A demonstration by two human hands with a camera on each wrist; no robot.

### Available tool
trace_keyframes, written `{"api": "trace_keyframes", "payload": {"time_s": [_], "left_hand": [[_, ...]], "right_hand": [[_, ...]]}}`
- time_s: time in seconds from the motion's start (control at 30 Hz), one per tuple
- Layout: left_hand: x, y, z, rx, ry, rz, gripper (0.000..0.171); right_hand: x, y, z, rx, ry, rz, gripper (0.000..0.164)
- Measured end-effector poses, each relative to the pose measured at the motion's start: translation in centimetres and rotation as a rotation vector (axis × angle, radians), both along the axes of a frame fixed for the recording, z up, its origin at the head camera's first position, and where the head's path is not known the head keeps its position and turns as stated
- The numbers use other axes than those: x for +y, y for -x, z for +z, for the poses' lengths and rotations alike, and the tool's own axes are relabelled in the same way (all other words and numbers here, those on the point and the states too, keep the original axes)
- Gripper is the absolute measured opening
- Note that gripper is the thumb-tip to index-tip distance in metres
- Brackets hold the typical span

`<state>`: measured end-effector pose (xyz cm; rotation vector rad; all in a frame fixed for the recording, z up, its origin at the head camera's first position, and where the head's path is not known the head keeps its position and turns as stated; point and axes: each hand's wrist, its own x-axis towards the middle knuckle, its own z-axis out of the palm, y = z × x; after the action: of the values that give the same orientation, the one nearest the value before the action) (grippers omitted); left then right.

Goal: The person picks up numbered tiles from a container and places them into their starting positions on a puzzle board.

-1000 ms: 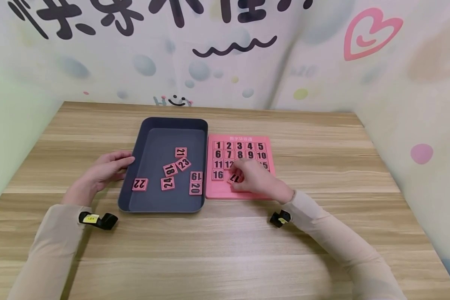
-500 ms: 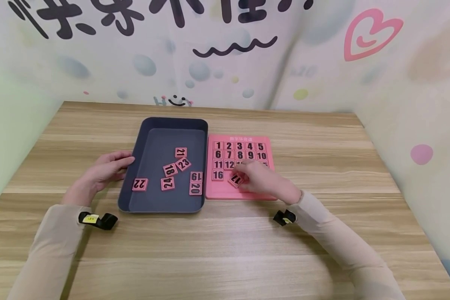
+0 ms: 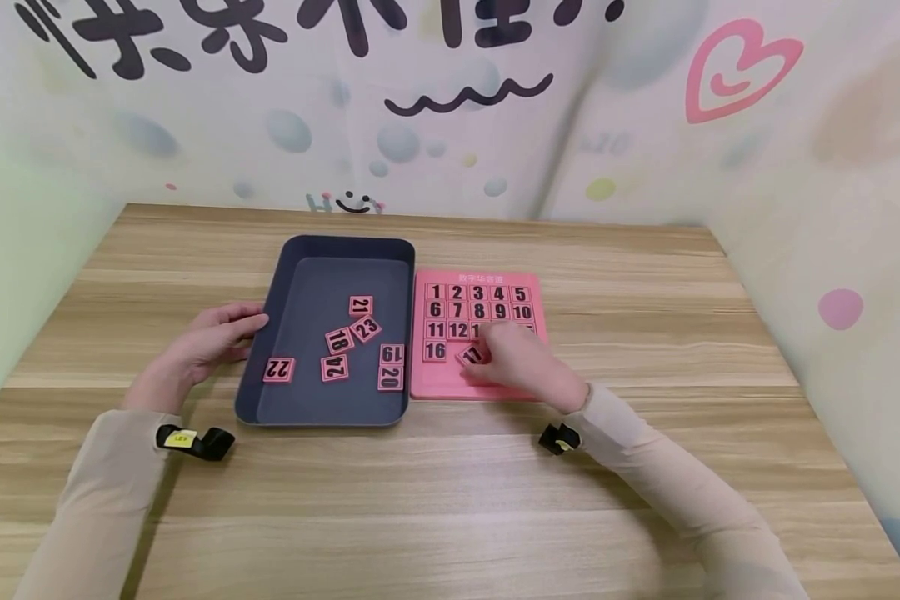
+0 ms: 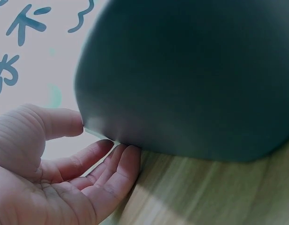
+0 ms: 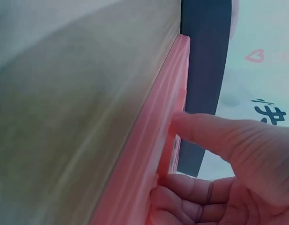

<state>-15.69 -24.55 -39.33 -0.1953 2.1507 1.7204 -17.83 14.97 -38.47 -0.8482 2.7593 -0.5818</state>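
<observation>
My left hand (image 3: pixel 213 340) holds the left wall of a dark blue-grey tray (image 3: pixel 315 407); in the left wrist view its thumb lies at the rim and its fingers against the outer side. Over a pink number puzzle board (image 3: pixel 438 383), my right hand (image 3: pixel 523 360) pinches the number tile 17 (image 3: pixel 472 354), which sits askew to the right of tile 16 (image 3: pixel 435 350). Tiles 1 to 12 stand in rows above; the hand hides part of the third row. In the right wrist view, the thumb and curled fingers are at the board's edge, and tile 17 cannot be made out.
Loose tiles lie in the tray, among them tile 22 (image 3: pixel 278 370), tile 24 (image 3: pixel 334 367) and tile 21 (image 3: pixel 361 306). Tray and board stand side by side on a wooden table (image 3: pixel 450 500). A printed wall sheet (image 3: pixel 270 167) rises behind the table.
The right hand shifted slightly right, then back left, its fingers shifting on tile 17. The tile's angle changed a little. Left hand and tray stayed put.
</observation>
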Motion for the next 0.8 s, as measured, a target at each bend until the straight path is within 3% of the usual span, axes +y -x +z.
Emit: {"api": "trace_keyframes", "payload": {"time_s": [0.13, 0.3, 0.63, 0.8], "left_hand": [[0.0, 0.0, 0.0, -0.001, 0.003, -0.001, 0.06], [0.0, 0.0, 0.0, -0.003, 0.001, 0.001, 0.06], [-0.1, 0.0, -0.1, -0.007, -0.002, 0.009, 0.059], [0.0, 0.0, 0.0, -0.005, 0.012, 0.005, 0.062]], "right_hand": [[-0.1, 0.0, 0.2, -0.024, -0.015, -0.012, 0.038], [-0.4, 0.3, 0.2, -0.027, -0.013, 0.002, 0.025], [-1.2, 0.5, -0.1, -0.021, -0.013, -0.007, 0.037], [-0.9, 0.8, 0.0, -0.054, 0.012, 0.008, 0.027]]}}
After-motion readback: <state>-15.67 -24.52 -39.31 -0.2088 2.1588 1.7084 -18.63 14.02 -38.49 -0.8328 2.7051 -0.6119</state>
